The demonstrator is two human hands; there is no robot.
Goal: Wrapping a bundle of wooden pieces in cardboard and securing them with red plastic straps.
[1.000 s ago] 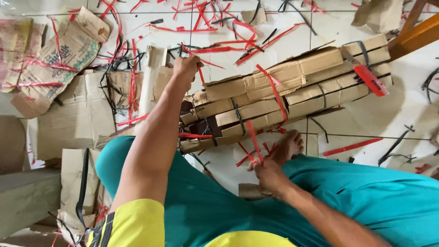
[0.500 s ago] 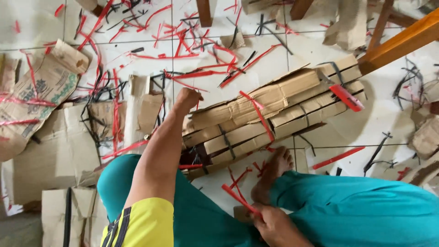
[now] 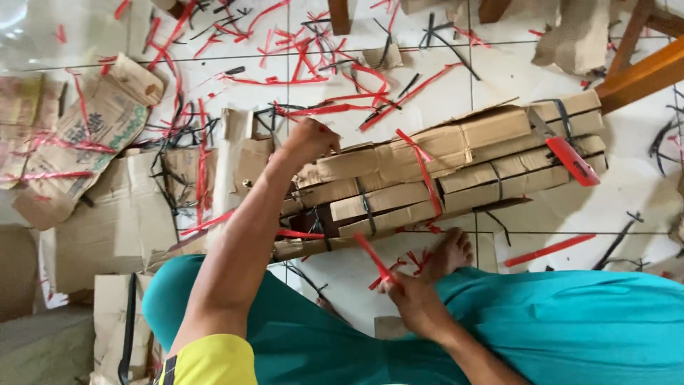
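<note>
A bundle of folded brown cardboard [image 3: 442, 167] lies across the white tiled floor, bound with black straps and red strips. My left hand [image 3: 308, 139] is closed on the bundle's upper left corner. My right hand [image 3: 413, 303] is low, near my teal-clad knee, pinching a red plastic strip [image 3: 374, 258] that runs up to the bundle's underside. A red-handled cutter [image 3: 572, 161] rests on the bundle's right end. My bare foot [image 3: 447, 254] sits just below the bundle.
Loose red strips and black straps litter the tiles [image 3: 320, 64]. Flattened cardboard sheets [image 3: 85, 228] and a printed paper sack [image 3: 92, 132] lie at left. Wooden furniture legs [image 3: 641, 75] cross the upper right. A lone red strip [image 3: 548, 249] lies at right.
My right hand has dropped from beside the foot toward my knee, drawing the red strip out from the bundle. The left hand stays on the bundle's corner; the view shifted slightly.
</note>
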